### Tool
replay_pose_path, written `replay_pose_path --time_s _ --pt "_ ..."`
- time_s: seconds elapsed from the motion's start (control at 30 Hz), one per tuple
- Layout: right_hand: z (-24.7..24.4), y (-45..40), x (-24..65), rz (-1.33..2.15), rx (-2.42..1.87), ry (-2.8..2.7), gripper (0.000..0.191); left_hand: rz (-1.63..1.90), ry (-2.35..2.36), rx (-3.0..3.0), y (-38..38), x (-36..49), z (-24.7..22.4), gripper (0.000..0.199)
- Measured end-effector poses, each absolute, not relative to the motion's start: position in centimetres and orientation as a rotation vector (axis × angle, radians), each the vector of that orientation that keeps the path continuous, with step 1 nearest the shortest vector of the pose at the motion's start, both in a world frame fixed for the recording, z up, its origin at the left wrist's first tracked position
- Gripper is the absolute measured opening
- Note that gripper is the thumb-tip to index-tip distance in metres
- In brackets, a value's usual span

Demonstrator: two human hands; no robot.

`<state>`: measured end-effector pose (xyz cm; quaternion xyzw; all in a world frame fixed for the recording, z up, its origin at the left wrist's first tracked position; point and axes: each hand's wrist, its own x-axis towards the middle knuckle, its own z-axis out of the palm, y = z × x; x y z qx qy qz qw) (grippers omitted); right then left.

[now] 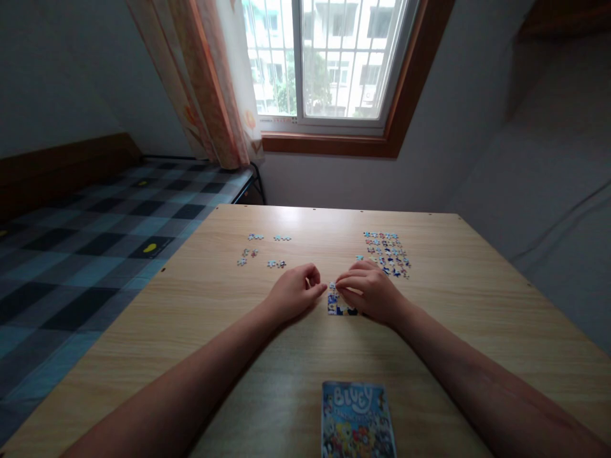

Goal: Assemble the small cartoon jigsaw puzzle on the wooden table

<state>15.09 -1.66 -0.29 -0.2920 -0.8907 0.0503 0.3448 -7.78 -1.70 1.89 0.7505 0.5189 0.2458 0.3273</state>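
A partly joined jigsaw puzzle with blue and yellow patches lies on the table between my hands. My right hand bends over its right side, fingertips pinched at its upper edge on what looks like a small puzzle piece, mostly hidden by the fingers. Just left of the puzzle, my left hand is half curled, thumb and forefinger apart, and I see nothing in it. Loose puzzle pieces lie in rows beyond my right hand, some partly covered by it.
More loose pieces lie in small groups at the far left of the wooden table. A Bluey picture box rests at the near edge. A bed with a checked cover stands left; a window is ahead.
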Motion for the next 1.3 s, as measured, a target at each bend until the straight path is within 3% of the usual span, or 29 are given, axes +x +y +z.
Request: replay_pose_path --time_s 0.17,0.7,1.07,1.3 --pt "-0.2 -1.6 15.2 0.135 -0.775 -2.378 0.013 0.526 1.416 2.219 -2.6 -7.4 2.0 0.025" --pt "0.1 -1.7 15.2 0.097 -0.787 -2.487 0.012 0.406 1.473 2.326 -2.9 -7.1 1.9 0.023" --pt "0.5 -0.9 16.5 -0.181 -0.874 -2.06 0.012 0.684 1.404 2.011 -0.9 -8.5 1.7 0.028" --pt "-0.1 -0.8 16.6 -0.215 -0.917 -2.104 0.011 0.713 1.411 2.207 -1.3 -8.1 1.3 0.035"
